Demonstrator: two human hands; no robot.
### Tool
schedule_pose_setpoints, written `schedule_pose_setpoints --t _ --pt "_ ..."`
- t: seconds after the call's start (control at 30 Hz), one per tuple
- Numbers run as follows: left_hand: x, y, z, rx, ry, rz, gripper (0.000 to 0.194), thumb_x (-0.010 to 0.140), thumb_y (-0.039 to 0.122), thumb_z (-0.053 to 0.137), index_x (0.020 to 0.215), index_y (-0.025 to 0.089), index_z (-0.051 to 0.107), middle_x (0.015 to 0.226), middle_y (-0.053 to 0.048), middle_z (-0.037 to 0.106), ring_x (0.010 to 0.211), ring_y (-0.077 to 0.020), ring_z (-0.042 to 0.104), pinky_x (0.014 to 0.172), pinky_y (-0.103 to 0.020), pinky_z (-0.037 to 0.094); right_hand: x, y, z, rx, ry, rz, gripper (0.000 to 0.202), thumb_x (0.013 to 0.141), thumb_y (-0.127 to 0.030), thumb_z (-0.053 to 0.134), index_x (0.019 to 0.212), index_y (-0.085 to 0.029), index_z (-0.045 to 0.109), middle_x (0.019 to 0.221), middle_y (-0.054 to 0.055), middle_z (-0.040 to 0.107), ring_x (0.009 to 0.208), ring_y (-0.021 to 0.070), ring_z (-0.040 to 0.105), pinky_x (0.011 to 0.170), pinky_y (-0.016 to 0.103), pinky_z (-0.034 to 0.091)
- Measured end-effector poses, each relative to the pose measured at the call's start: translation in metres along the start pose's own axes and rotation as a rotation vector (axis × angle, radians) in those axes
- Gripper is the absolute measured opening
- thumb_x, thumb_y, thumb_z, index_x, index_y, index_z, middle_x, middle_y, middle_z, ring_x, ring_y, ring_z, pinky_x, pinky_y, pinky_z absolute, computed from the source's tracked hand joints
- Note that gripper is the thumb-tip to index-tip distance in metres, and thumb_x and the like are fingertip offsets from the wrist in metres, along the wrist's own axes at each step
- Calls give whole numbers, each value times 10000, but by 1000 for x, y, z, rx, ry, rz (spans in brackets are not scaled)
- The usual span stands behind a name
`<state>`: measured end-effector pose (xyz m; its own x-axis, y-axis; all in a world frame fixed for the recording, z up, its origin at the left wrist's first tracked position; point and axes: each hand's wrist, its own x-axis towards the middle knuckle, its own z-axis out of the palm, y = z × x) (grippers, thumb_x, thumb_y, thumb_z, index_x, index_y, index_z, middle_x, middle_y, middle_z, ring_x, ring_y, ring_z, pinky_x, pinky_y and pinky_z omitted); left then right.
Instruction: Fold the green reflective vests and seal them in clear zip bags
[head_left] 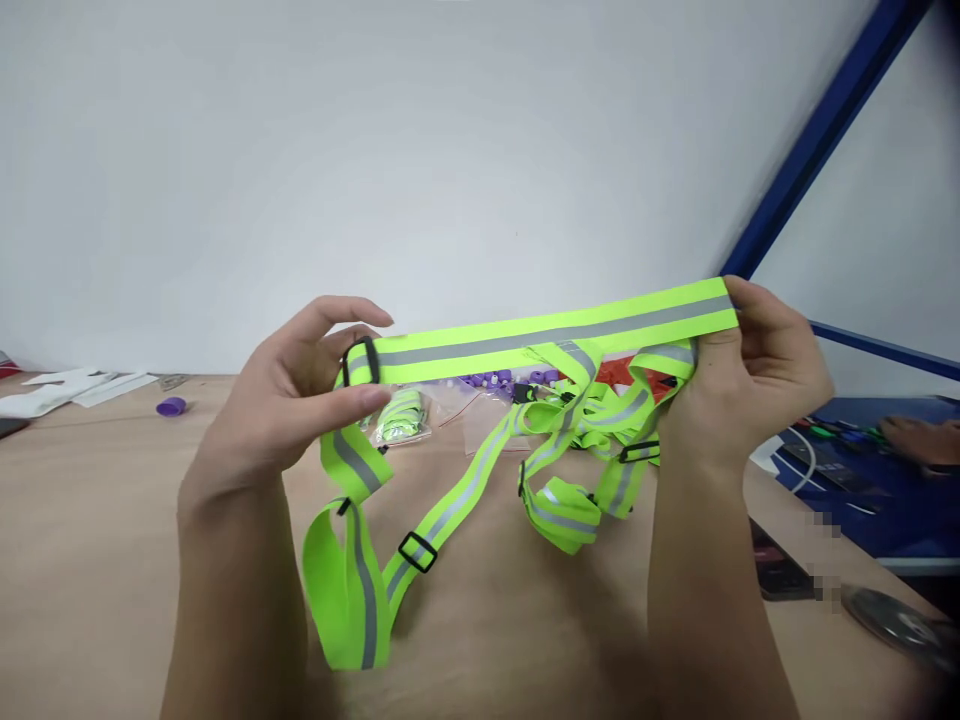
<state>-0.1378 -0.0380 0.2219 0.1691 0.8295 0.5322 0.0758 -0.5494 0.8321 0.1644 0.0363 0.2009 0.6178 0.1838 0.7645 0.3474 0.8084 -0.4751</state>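
Between my hands stretches a neon-green elastic reflective harness with a grey stripe along its webbing. My left hand curls around one end beside a black slide buckle; its thumb and index finger stand apart, and its other fingers are partly hidden. My right hand pinches the opposite end between thumb and fingers. Below, loose straps hang in loops, one with a black adjuster. Their lower parts hang over the table.
On the wooden table behind are a clear bag of green straps, purple pieces and a red item. A purple cap and white strips lie left. At right are a dark phone-like object and another person's hand.
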Motion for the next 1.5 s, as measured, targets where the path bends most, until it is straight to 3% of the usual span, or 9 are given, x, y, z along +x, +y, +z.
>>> schedule_pose_setpoints --t 0.17,0.33,0.53,0.67,0.9,1.1,1.2,1.37,1.5 --pt "5 -4 12 288 249 150 299 772 293 794 1035 277 652 863 -6 586 709 -151 554 543 -286 434 0 3 -3 44 -44 99 146 764 -239 807 908 -221 798 906 76 769 843 275 712 727 383 562" --pt "8 -6 17 458 474 295 215 829 306 754 1014 274 648 856 21 582 765 -151 539 591 -310 379 0 2 -15 73 -421 370 152 777 -324 801 918 -269 800 667 37 722 451 167 547 439 323 417" --pt "15 -12 12 537 654 464 253 799 235 766 1024 220 653 954 44 625 833 -123 581 671 -279 431 2 -1 -19 182 -648 568 214 677 -400 840 823 -253 785 643 8 717 431 142 532 385 265 364" --pt "23 -21 3 544 681 636 299 725 133 772 1004 176 673 907 12 639 781 -120 591 623 -254 418 1 -2 -16 201 -746 633 235 665 -439 848 757 -245 753 608 -7 686 442 139 538 395 256 391" --pt "22 -23 3 561 685 592 281 739 132 760 1006 167 680 912 -5 660 722 -105 580 588 -239 395 -2 0 -14 207 -781 613 186 756 -392 781 787 -235 687 642 0 660 475 144 564 416 261 408" --pt "20 -22 6 525 660 561 259 744 153 761 985 207 682 882 14 638 679 -103 535 555 -248 373 -8 -4 -9 296 -814 632 246 829 -448 677 878 -273 510 850 21 694 773 251 727 619 362 563" --pt "18 -21 8 513 664 540 246 763 184 764 982 256 678 903 10 648 707 -135 558 557 -278 385 -9 -6 -8 335 -865 669 262 841 -457 642 886 -279 455 846 19 687 771 254 725 634 385 567" --pt "20 -21 4 527 693 570 250 763 178 767 982 264 679 920 -5 653 760 -163 590 590 -301 421 -8 -5 -10 326 -962 709 337 794 -426 720 906 -284 437 757 -18 671 604 193 657 545 314 512" --pt "25 -24 -3 495 738 679 271 712 134 766 962 196 683 885 2 643 768 -140 588 632 -277 439 -10 0 -9 44 -966 572 306 797 -432 748 932 -258 536 596 -61 574 449 101 443 440 222 301"
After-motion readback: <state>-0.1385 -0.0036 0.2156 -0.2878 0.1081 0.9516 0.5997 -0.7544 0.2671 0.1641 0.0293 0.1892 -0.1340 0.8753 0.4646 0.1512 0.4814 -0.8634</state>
